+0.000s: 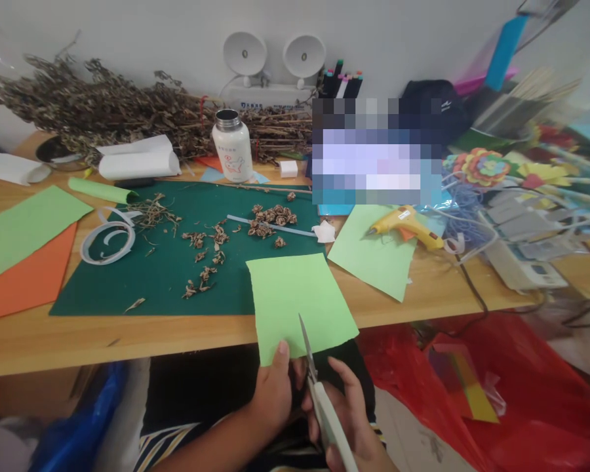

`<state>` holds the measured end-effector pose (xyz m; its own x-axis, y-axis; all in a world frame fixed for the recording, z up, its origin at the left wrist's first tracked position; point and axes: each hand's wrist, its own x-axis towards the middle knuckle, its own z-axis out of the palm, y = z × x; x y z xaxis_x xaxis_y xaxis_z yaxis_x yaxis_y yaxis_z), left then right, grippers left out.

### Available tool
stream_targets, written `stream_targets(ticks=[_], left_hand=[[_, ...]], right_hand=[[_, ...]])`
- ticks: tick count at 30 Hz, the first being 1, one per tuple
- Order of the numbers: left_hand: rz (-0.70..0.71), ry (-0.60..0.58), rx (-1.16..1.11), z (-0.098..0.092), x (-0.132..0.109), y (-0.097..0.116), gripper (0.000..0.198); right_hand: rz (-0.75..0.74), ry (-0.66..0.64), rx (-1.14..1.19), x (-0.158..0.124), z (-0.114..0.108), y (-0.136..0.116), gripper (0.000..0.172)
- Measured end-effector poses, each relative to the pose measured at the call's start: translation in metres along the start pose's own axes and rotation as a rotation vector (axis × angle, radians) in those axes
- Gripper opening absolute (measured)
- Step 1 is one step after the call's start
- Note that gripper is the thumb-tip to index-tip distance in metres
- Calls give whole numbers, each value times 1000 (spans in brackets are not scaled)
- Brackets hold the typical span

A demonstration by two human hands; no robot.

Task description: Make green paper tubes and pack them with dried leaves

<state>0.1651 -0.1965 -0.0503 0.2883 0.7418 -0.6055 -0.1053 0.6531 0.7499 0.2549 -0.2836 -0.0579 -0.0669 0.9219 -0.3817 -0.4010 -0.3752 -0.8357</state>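
My left hand (pixel 274 387) pinches the near edge of a light green sheet of paper (pixel 295 288), thumb on top. The sheet extends over the table's front edge and part of the green mat (pixel 152 288). In my right hand (pixel 347 406) is a pair of scissors (pixel 327 413) with pale handles. One blade lies over the paper near its lower edge, pointing away from me; the other blade is largely hidden. Beyond the sheet, small dried brown flower heads (pixel 275 217) lie on the mat, along with a pale blue strip (pixel 275 225) bearing a white star-shaped piece (pixel 324 231).
A yellow glue gun (pixel 406 225) rests on another green sheet (pixel 373 262) at right. A white open bottle (pixel 232 147) stands at the back, before dried stems (pixel 142 108). At left are a roll of white tape (pixel 107 242) and an orange sheet (pixel 29 282). A power strip (pixel 526 255) sits far right.
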Motion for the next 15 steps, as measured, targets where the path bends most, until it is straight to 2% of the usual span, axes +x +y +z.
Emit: stream_targets(ticks=[3,6,11,15], left_hand=[[-18,12,8,-1,1,0,58],[-30,40,-22,1,2,0,57],[1,43,-71,1,3,0,56],[-54,46,-104,-1,5,-2,56]], right_hand=[[-115,93,105,0,10,2,71],[-161,113,142,1,18,1,55],[-163,114,179,5,19,4,48],[-141,118,152,7,17,6,46]])
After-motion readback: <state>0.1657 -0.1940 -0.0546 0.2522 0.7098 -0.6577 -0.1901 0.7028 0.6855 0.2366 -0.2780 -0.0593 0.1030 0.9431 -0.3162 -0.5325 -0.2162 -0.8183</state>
